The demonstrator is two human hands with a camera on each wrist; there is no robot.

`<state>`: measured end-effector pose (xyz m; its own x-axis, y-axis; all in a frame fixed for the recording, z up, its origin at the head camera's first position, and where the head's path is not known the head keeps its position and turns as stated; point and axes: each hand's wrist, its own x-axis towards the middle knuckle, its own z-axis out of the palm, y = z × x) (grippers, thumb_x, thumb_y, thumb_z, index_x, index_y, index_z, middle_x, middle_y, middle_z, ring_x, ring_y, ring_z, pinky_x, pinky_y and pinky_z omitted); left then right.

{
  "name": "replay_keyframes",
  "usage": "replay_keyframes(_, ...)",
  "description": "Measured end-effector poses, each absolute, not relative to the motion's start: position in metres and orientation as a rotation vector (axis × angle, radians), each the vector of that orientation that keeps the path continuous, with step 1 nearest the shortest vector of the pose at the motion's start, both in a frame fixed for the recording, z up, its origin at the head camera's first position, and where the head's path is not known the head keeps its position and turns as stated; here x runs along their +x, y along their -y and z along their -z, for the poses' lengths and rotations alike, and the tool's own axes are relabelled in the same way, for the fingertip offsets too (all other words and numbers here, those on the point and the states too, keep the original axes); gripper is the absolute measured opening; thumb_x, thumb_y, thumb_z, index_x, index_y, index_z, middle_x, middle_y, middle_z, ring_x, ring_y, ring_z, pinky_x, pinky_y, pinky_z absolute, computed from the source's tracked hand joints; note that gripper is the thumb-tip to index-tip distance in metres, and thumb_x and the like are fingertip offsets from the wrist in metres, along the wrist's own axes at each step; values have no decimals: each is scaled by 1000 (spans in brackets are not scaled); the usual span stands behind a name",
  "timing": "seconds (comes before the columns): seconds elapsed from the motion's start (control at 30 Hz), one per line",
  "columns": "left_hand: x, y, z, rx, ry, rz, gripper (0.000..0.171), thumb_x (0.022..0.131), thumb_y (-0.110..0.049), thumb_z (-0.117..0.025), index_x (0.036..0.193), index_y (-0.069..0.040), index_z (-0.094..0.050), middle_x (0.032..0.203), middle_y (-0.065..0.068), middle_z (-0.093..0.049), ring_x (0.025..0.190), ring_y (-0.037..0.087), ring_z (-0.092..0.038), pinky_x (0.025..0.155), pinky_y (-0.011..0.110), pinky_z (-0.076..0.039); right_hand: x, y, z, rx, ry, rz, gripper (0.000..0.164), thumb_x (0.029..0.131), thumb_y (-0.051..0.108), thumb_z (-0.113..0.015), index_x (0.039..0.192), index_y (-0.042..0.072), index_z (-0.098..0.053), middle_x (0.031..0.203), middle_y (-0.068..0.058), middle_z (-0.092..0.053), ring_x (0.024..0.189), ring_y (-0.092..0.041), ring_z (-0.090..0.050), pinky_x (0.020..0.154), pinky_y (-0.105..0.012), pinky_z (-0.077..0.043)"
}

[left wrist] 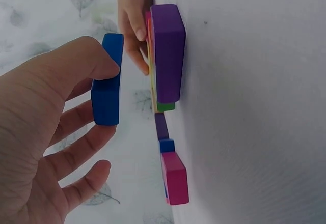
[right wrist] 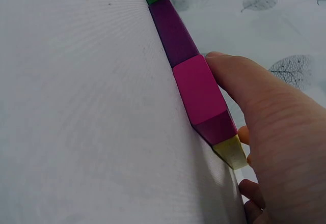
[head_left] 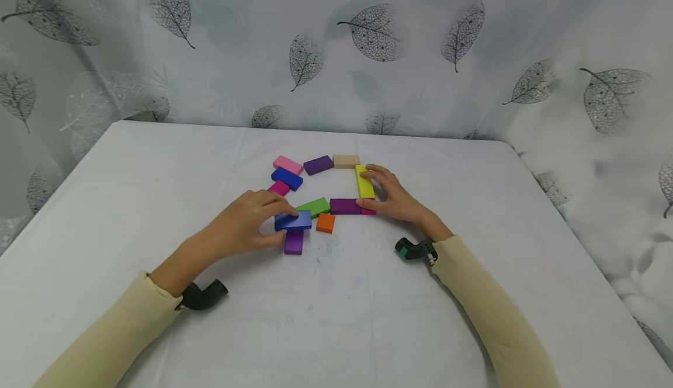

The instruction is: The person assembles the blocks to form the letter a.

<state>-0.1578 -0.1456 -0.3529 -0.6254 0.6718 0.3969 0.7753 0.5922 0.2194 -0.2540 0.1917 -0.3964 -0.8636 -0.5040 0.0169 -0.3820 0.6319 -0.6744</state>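
Near the ring of wooden blocks, my left hand (head_left: 247,224) pinches a blue block (left wrist: 107,86) between thumb and fingers. It is held up off the table, overlapping a purple block (head_left: 294,243) in the head view. My right hand (head_left: 394,201) is at the ring's right side, its thumb and index finger spanning the yellow block (head_left: 364,182) from end to end. Under that thumb is a magenta block (right wrist: 201,89), lined up with a dark purple block (head_left: 344,206). A green block (head_left: 314,207) and an orange block (head_left: 325,222) lie between the hands.
At the ring's far side are a pink block (head_left: 288,165), a purple block (head_left: 318,165) and a tan block (head_left: 346,161). Another blue block (head_left: 287,179) and a magenta block (head_left: 279,187) form the left side. A white cloth covers the table (head_left: 347,318); a leaf-print curtain (head_left: 336,72) hangs behind.
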Motion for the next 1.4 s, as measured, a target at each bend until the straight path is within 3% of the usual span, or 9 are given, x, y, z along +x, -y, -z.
replay_keyframes(1.0, -137, 117, 358, -1592, 2448, 579, 31, 80, -19, -77, 110, -16, -68, 106, 0, -66, 105, 16, -60, 87, 38, -48, -255, -190, 398, -728, -2686, 1020, 67, 89, 29, -71, 146, 10, -40, 160, -10, -19, 148, -32, -11, 115, -61, -12)
replay_keyframes(1.4, -127, 109, 360, -1612, 2601, 519, 26, 85, -23, -74, 110, -19, -68, 110, -3, -65, 112, 16, -56, 100, 51, -39, -255, -190, 398, -725, -2693, 1024, 67, 89, 29, -72, 145, 10, -41, 160, -11, -19, 148, -33, -11, 115, -61, -12)
